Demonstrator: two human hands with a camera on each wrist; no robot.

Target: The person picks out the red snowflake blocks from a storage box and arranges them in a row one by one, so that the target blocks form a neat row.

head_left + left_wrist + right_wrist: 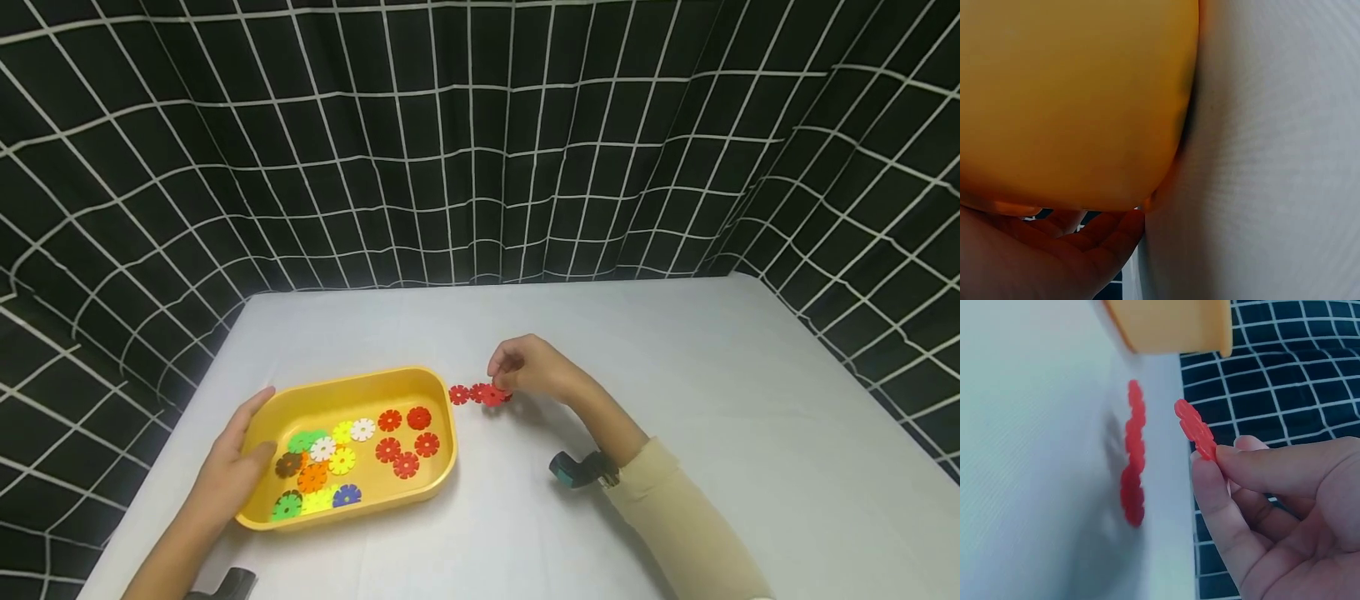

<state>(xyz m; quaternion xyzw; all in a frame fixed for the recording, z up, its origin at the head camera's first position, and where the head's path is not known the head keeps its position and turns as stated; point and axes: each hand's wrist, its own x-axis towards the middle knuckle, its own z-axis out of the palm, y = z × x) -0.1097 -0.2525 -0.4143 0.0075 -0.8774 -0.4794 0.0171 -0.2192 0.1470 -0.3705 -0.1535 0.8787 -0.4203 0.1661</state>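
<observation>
In the head view my left hand (231, 473) grips the left end of a yellow plastic tray (345, 403), thumb over the rim and fingers along the outside. The left wrist view shows the tray's outer wall (1079, 106) with curled fingers (1110, 240) against it. Between thumb and fingertips, my right hand (538, 367) pinches a red notched snowflake disc (1196, 430) just above the table. Beneath it, a short row of red snowflake discs (1135, 447) lies on the white surface, to the right of the tray.
Inside the tray, several red discs (387, 450) lie at the right. Green, white, yellow, orange, brown and blue discs (312, 477) cluster at the left. A white cloth (675, 358) covers the table; a black gridded curtain (487, 150) hangs behind it.
</observation>
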